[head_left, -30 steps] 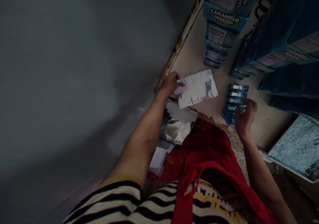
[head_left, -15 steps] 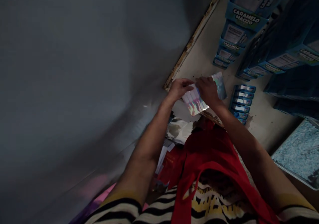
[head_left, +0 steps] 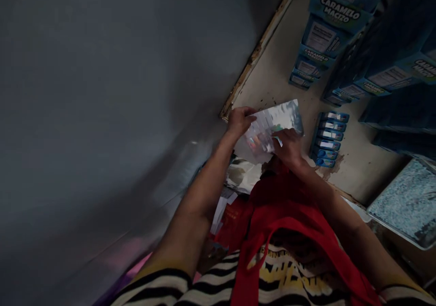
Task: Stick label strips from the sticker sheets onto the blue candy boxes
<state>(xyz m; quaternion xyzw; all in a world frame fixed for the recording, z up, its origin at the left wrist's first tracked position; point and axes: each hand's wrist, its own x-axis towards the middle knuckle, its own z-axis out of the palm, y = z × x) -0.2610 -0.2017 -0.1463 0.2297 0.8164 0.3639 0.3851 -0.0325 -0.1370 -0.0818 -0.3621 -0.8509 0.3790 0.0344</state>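
Note:
A shiny, iridescent sheet of stickers (head_left: pixel 284 114) with pale strips on it is held over the corner of the table. My left hand (head_left: pixel 240 120) grips its left edge between thumb and fingers. Over the sheet's lower right part, my right hand (head_left: pixel 289 146) has its fingers pinched together. A small bright piece, apparently a sticker (head_left: pixel 279 141), shows at those fingertips; part of it is hidden. Just right of this hand, a row of small blue boxes (head_left: pixel 329 135) lies on the table, several with bright strips on top.
Tall stacks of blue candy boxes (head_left: pixel 320 36) marked "Caramelo Macizo" stand at the far side of the table (head_left: pixel 361 170). A bin of pale blue pieces (head_left: pixel 405 201) is at the right. The table has a worn edge (head_left: pixel 259 51) beside a grey wall (head_left: pixel 102 92).
My right hand has moved down toward me across the sheet, uncovering its upper middle. The sheet has tilted and its reflections differ. My left hand keeps its hold on the edge.

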